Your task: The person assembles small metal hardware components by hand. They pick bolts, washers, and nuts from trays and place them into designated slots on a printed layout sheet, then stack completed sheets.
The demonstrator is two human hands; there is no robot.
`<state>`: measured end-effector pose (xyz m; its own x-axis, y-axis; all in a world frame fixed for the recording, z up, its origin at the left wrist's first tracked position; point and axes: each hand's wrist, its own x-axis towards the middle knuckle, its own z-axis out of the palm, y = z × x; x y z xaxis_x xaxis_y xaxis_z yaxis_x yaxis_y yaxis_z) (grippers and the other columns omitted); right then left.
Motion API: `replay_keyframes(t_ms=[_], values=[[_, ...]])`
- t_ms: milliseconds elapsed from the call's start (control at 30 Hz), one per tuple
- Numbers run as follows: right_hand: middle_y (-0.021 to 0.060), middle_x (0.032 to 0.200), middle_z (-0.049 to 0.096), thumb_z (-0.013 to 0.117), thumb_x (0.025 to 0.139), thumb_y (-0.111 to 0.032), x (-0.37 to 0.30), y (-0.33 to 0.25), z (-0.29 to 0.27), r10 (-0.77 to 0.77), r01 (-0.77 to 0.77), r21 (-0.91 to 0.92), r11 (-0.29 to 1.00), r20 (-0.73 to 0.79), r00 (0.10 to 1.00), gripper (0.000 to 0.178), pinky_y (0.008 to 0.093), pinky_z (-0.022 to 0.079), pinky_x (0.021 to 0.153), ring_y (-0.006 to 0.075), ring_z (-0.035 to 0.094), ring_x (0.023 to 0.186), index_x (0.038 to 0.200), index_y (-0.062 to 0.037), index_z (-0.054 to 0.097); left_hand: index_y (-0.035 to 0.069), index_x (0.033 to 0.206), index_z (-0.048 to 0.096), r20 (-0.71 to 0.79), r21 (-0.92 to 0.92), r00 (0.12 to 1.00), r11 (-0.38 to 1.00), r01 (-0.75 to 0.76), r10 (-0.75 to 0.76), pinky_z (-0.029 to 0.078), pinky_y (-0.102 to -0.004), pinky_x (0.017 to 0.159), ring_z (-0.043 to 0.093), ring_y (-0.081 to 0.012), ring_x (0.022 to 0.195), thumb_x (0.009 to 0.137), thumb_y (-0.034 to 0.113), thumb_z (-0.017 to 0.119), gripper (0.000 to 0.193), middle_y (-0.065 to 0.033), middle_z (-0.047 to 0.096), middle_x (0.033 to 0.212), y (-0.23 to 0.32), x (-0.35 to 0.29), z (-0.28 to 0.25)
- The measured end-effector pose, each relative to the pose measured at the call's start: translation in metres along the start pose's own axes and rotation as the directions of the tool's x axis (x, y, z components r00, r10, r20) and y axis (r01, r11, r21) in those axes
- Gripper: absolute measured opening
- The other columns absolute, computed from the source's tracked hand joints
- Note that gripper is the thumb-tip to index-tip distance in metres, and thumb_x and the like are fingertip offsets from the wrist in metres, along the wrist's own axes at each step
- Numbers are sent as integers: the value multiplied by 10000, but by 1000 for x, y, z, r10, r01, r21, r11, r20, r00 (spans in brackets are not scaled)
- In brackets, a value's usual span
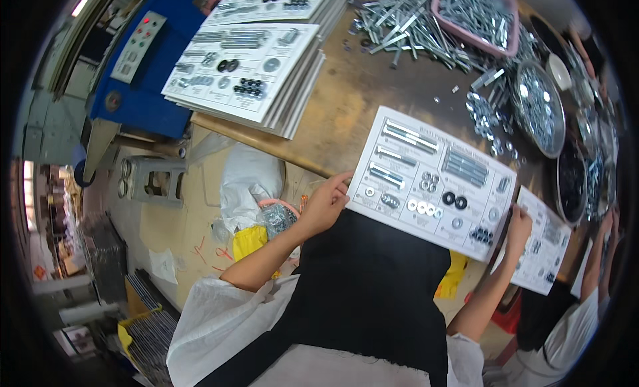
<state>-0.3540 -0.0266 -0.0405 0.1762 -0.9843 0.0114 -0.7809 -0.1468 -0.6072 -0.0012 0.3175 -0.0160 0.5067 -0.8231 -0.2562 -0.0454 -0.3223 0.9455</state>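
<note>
A white hardware card (413, 172) lies tilted over the table's front edge, with bolts, washers, nuts and black rings set out in its printed boxes. My left hand (326, 204) pinches its left edge, thumb and fingers on either side. At the opposite edge, my right hand (518, 230) is closed with the fingers curled against the card's border. A second hardware card (549, 244) sits just to the right of that hand, partly behind it. Beyond the card, loose nuts and short fittings (486, 114) are scattered on the wooden table (346, 87).
Stacked hardware cards (246, 74) fill the table's left end, beside a blue machine (150, 60) with a button panel. Long bolts (406, 20) are heaped at the back near a pink basket (474, 46). Metal bowls (540, 110) line the right side, where another person's arms (594, 257) reach in.
</note>
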Motion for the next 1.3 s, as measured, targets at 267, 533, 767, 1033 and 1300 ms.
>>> replay_keyframes(t_ms=[267, 533, 767, 1033, 1300], values=[[136, 655, 625, 482, 979, -325, -3, -13, 28, 70, -87, 111, 990, 149, 986, 453, 364, 428, 617, 175, 516, 612, 859, 77, 650, 40, 1389, 458, -77, -140, 996, 990, 36, -47, 482, -243, 811, 614, -126, 895, 847, -122, 486, 566, -116, 595, 1111, -13, -19, -21], [-44, 539, 464, 570, 955, -277, -12, -34, 22, 180, -335, 398, 854, 377, 908, 313, 251, 261, 408, 59, 369, 432, 740, -51, 589, -12, 1482, 267, 71, -563, 997, 826, 26, 17, 357, -337, 1090, 438, -219, 1322, 840, -126, 444, 676, -160, 442, 1439, -17, -8, -23], [11, 677, 630, 588, 918, -199, -15, -38, -2, 180, -502, 559, 660, 531, 828, 185, 217, 429, 428, 75, 545, 485, 918, -21, 638, -6, 1481, 281, 75, -587, 997, 809, 22, 28, 357, -343, 1097, 447, -225, 1317, 844, -112, 459, 670, -161, 452, 1432, -2, -15, -26], [-102, 517, 457, 620, 909, -176, -7, -118, -75, 33, -347, 665, 661, 436, 899, 149, 172, 200, 328, -16, 288, 361, 853, -42, 653, -6, 1467, 319, -10, -650, 996, 757, -72, 86, 437, -318, 1020, 524, -206, 1230, 827, -133, 445, 665, -163, 507, 1375, 71, -35, -44], [-133, 525, 387, 632, 903, -227, 47, -227, -96, -136, -299, 712, 636, 484, 864, 156, 155, 167, 339, -28, 247, 376, 853, -81, 614, -60, 1400, 403, -192, -538, 981, 832, -131, 30, 539, -289, 914, 609, -242, 1140, 778, -126, 465, 628, -206, 573, 1297, 153, -7, -120]])
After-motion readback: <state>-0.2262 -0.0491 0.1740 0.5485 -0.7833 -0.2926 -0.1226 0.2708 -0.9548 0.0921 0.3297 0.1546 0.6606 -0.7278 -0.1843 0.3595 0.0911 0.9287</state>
